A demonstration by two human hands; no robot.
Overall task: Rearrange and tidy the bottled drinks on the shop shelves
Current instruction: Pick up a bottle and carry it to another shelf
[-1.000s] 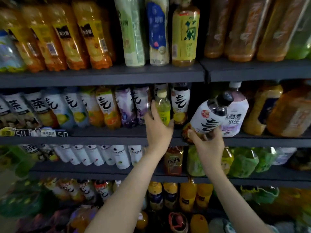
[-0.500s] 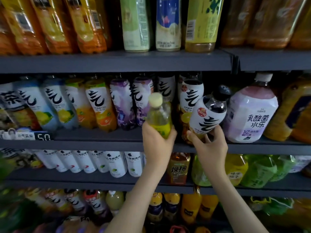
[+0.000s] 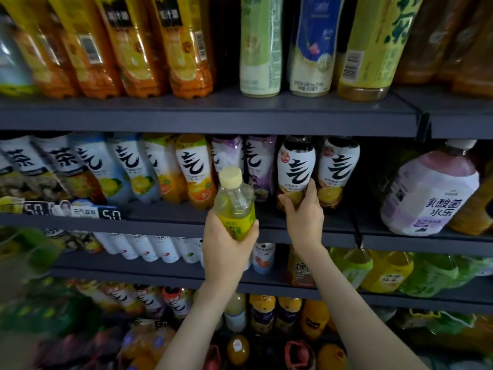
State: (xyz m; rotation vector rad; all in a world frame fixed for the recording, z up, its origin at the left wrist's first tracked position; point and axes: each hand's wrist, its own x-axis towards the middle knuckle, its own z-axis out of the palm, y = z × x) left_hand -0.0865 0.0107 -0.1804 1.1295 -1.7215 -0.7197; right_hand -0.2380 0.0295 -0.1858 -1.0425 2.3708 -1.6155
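Two bottles are in hand at once. The left hand (image 3: 229,237) wraps round the lower body of a yellow-green bottle (image 3: 236,206) with a pale cap. It holds the bottle upright in the air in front of the middle shelf (image 3: 165,227), clear of the row.

At about two o'clock from it, the right hand (image 3: 304,212) curls fingers and thumb round the foot of a white-labelled bottle (image 3: 294,170) with a dark top. This bottle stands upright at the front of that shelf, just beside a twin (image 3: 337,169) at its three o'clock and a purple-labelled bottle (image 3: 260,166) at its nine. The hand hides the base, so I cannot tell whether it sits fully on the board.

The step in hand looks like slotting the white-labelled bottle in among its own kind. The yellow-green one seems to match nothing on this shelf and waits for a home. The next move probably calls for the right hand to let go when the bottle stands square, label forward, without knocking the twin.

Then the yellow-green bottle needs a place. Greenish bottles (image 3: 354,265) show on the shelf below, at about four o'clock from the left hand, but they are too blurred to confirm a match.
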